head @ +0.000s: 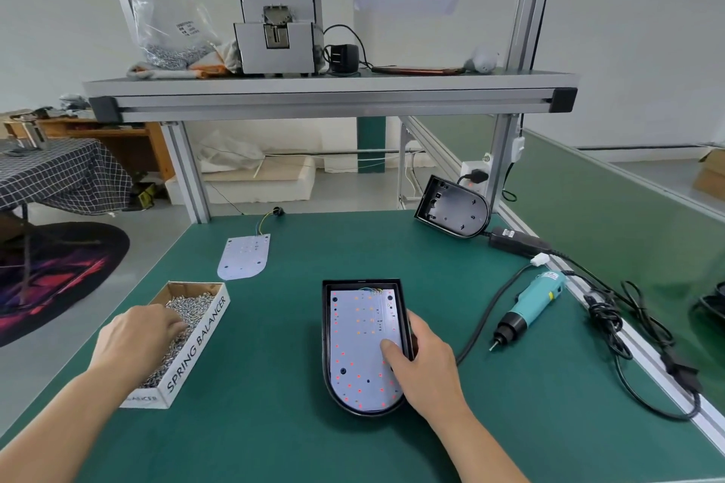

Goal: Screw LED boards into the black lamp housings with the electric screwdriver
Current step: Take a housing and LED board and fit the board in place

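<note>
Cardboard box (204, 329) — screws (184, 312); left hand (137, 337)

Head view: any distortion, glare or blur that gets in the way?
Head view: wide-angle bending bows the frame posts and bench edge; light is soft and even, shadows faint; LED board reads clearly without glare; left hand in the screw box looks slightly soft.
</note>
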Motion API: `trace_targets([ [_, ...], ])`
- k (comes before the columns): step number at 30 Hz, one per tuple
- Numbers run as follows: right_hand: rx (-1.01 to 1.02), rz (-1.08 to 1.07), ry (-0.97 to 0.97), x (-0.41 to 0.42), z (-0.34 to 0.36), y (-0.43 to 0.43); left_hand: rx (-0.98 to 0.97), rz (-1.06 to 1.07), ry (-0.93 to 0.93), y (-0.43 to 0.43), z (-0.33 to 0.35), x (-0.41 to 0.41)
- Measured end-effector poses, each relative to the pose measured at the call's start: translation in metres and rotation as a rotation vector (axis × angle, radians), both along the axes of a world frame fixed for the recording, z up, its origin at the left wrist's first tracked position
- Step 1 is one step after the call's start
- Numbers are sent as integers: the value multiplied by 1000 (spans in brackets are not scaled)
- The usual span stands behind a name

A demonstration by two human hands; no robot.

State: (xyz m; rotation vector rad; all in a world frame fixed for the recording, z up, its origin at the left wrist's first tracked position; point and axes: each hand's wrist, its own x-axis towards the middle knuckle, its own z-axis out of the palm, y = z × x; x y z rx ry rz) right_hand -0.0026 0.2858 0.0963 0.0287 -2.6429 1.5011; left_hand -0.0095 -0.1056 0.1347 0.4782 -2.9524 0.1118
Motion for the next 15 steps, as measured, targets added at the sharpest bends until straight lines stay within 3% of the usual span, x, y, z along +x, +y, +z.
trace_targets([
  [10, 3, -2, 11, -1, -2, 1, 210, -6, 68, -2, -3, 2],
  [15, -5, 5, 12, -2, -3, 1, 198, -32, 122, -7, -2, 1],
])
